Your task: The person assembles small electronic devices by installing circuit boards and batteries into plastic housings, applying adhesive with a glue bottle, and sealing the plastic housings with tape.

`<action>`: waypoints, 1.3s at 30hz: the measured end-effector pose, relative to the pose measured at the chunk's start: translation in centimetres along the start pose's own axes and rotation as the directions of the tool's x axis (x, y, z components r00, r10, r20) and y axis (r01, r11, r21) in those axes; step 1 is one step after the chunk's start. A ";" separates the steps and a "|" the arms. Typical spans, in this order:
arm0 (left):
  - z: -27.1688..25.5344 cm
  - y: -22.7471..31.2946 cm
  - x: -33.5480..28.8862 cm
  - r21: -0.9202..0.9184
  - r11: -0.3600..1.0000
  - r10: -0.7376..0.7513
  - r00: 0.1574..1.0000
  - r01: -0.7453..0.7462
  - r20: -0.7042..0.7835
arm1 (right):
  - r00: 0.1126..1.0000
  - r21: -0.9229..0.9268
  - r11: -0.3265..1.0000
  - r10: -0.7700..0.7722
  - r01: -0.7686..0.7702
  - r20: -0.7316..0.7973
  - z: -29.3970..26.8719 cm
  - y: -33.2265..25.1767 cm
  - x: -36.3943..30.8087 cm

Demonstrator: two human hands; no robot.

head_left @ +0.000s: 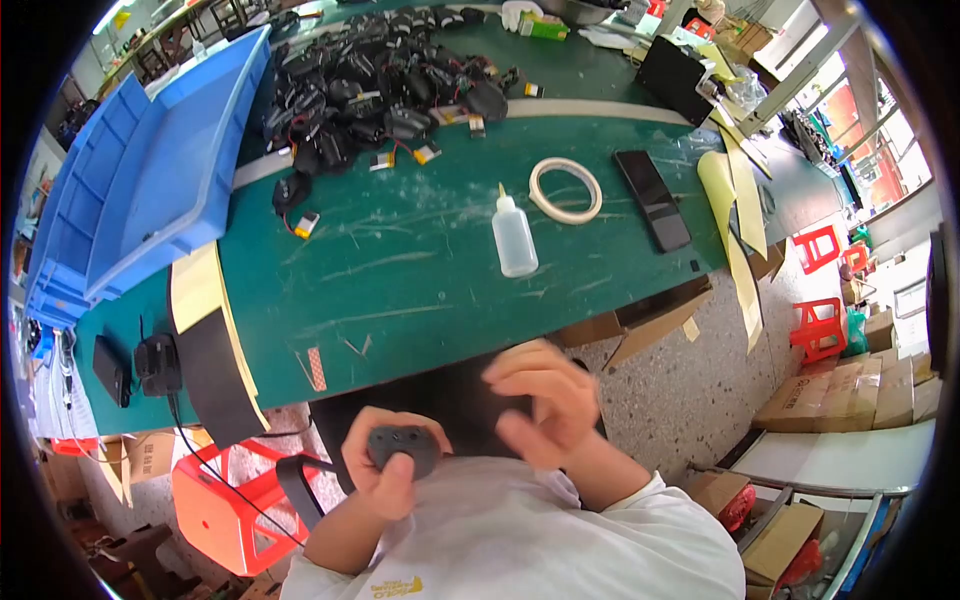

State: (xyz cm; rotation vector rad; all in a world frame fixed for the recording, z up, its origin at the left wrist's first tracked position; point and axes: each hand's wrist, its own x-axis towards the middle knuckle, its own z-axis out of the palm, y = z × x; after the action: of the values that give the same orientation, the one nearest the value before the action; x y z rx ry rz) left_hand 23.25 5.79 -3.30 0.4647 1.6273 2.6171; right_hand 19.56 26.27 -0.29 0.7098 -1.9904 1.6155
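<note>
My left hand [372,470] grips a small dark grey rounded casing [405,446] close to my body, below the table's front edge. The thumb presses on its near side, and small dark spots show on its face. To the right, my right hand [548,400] is raised with curved fingers and the thumb apart, nothing visible between them. On the green table [400,290] ahead stand a translucent squeeze bottle [515,240] with a pointed tip, a roll of cream tape [539,190] and a black phone [653,200].
A heap of black casings [350,75], several with small silver-and-yellow batteries [307,225], covers the table's far left. Blue plastic bins [180,130] stand left of it. A red stool [215,510] is at lower left. An open carton [650,318] sits under the table edge; more cartons [830,395] stand right.
</note>
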 end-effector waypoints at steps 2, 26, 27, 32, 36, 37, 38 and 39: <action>-0.3 1.0 2.6 -0.012 0.999 -0.031 0.998 0.030 -0.049 | 0.991 -0.361 0.932 -0.071 0.026 -0.112 -1.7 0.8 2.0; -0.9 1.9 5.8 0.583 0.813 0.050 0.997 -0.011 -0.051 | 0.862 -0.459 0.817 -0.087 0.348 0.499 -0.4 -3.8 4.2; -0.7 2.1 5.3 0.640 0.766 0.094 0.995 -0.062 -0.016 | 0.867 -0.451 0.829 -0.076 0.329 0.493 -0.1 -3.7 4.0; 0.0 3.6 1.9 0.340 0.925 -0.097 0.970 0.170 -0.223 | 0.827 -0.417 0.824 -0.106 0.384 0.552 0.9 -3.9 3.1; 0.0 4.3 0.6 0.229 0.960 -0.125 0.977 0.164 -0.173 | 0.852 -0.426 0.803 -0.183 0.417 0.490 1.2 -4.5 2.3; 0.1 4.2 0.4 0.233 0.959 -0.125 0.977 0.163 -0.171 | 0.854 -0.425 0.803 -0.185 0.417 0.487 1.3 -4.7 2.1; 0.1 3.9 0.2 0.244 0.964 -0.072 0.986 0.108 -0.152 | 0.855 -0.423 0.805 -0.186 0.415 0.484 1.3 -4.8 2.0; 0.1 3.6 0.1 0.254 0.966 -0.020 0.991 0.053 -0.131 | 0.857 -0.422 0.807 -0.186 0.412 0.481 1.3 -5.0 1.9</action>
State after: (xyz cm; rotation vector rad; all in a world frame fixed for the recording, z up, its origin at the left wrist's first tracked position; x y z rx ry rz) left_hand 23.65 4.30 -0.09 0.2735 2.0071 2.4658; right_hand 21.42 23.96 4.36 1.1556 -2.3075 0.7148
